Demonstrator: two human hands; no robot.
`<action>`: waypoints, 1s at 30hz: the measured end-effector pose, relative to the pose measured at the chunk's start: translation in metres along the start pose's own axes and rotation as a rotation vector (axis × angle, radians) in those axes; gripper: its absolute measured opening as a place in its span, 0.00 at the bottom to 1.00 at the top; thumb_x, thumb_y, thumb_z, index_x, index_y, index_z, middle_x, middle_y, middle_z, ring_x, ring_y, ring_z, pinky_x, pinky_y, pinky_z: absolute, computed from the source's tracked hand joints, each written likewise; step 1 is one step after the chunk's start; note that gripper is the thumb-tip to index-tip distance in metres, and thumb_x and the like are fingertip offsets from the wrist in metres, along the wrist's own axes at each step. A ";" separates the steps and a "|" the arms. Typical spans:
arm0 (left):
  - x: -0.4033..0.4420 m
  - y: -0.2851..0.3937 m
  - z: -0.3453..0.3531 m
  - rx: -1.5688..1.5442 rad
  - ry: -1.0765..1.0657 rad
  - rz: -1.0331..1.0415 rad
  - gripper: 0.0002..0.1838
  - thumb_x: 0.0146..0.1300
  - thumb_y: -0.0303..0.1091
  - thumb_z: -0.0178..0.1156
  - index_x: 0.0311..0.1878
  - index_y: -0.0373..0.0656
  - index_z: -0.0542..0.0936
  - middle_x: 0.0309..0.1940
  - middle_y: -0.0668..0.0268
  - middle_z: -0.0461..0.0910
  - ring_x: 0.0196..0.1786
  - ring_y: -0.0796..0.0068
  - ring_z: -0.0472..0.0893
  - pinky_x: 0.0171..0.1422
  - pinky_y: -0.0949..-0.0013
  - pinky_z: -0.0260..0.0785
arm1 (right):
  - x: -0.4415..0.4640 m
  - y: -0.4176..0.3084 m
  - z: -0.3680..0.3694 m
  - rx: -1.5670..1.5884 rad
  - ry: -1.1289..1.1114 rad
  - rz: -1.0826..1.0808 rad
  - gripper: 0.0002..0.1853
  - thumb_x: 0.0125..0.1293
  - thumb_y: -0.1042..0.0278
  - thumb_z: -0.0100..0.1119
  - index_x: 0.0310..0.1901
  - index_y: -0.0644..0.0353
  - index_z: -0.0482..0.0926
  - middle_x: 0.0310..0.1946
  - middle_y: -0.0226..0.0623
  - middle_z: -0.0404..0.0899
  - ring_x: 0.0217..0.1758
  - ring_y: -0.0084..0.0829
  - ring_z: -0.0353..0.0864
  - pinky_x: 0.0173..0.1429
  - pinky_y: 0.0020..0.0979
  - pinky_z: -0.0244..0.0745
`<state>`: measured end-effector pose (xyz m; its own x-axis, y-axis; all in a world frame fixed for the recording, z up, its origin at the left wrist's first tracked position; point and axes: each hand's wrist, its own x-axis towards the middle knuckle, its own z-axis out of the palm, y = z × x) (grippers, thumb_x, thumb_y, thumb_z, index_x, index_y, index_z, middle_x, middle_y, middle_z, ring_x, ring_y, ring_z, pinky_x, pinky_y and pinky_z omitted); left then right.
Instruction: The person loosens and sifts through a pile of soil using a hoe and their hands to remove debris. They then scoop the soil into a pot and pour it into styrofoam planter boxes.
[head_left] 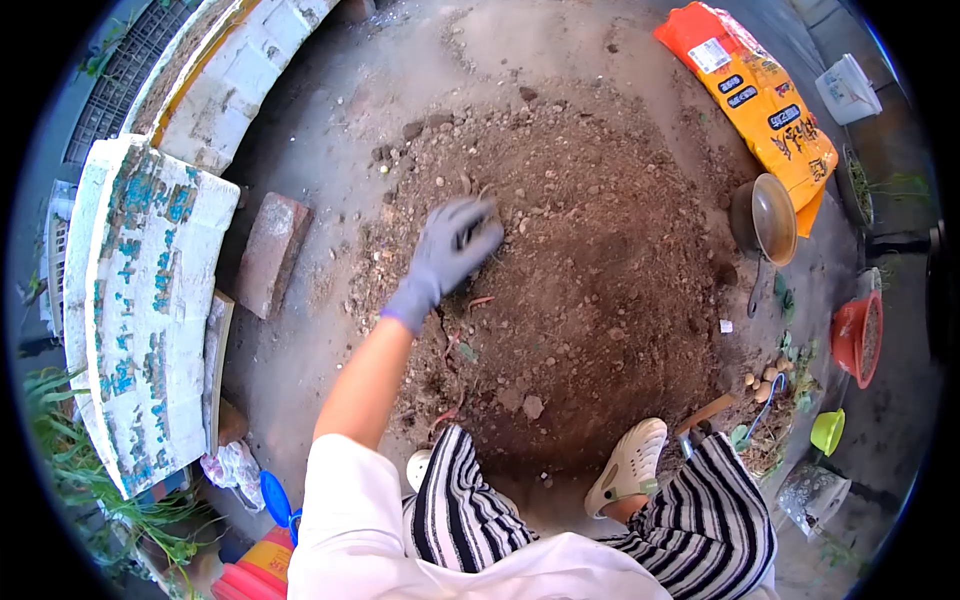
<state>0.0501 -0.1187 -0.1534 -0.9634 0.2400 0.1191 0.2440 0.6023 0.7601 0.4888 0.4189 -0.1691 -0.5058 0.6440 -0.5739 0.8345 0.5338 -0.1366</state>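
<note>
My left hand (452, 245), in a grey-purple glove, is low over a broad mound of loose brown soil (600, 280), near its left side. Its fingers curl in toward the thumb, slightly smeared by motion; what they hold, if anything, is hidden. Thin, pale brown curved strands (478, 188) lie just beyond the fingertips. Below the hand, a reddish, worm-like piece (482, 300) rests on the soil, and a similar one (447, 415) lies closer to my feet. Small green leaves (467, 352) are on the soil between them. My right hand is out of view.
A brick (273, 255) and white foam boxes (150, 310) stand left. On the right are an orange bag (765, 115), a saucepan (765, 220), a red basin (857, 340), a green bowl (827, 432) and a wooden-handled tool (706, 412). My shoe (627, 465) borders the soil.
</note>
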 end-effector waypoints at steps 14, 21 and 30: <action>-0.266 0.042 0.072 0.536 -0.067 -0.159 0.32 0.47 0.62 0.64 0.56 0.65 0.77 0.65 0.62 0.63 0.68 0.55 0.59 0.61 0.38 0.54 | 0.048 -0.106 -0.042 0.094 -0.020 -0.391 0.18 0.60 0.72 0.60 0.52 0.65 0.75 0.44 0.45 0.80 0.44 0.40 0.81 0.50 0.34 0.75; -0.250 0.013 0.071 0.174 0.025 -0.229 0.23 0.44 0.34 0.71 0.47 0.53 0.79 0.55 0.56 0.71 0.54 0.50 0.71 0.59 0.57 0.67 | -0.055 -0.370 -0.074 -0.495 -0.340 -1.657 0.22 0.58 0.71 0.59 0.55 0.60 0.72 0.45 0.39 0.77 0.47 0.33 0.78 0.50 0.35 0.74; -0.276 -0.023 -0.004 0.208 0.405 -0.627 0.17 0.55 0.37 0.68 0.47 0.45 0.78 0.48 0.57 0.75 0.47 0.62 0.76 0.52 0.62 0.69 | -0.102 -0.420 0.139 -0.675 -0.500 -2.244 0.24 0.58 0.58 0.59 0.57 0.48 0.72 0.63 0.36 0.63 0.68 0.38 0.60 0.72 0.46 0.51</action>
<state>0.3098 -0.2016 -0.2011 -0.8840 -0.4658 -0.0390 -0.3831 0.6742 0.6314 0.2199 0.0532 -0.1652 -0.0117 -0.9976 -0.0685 -0.8908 0.0415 -0.4525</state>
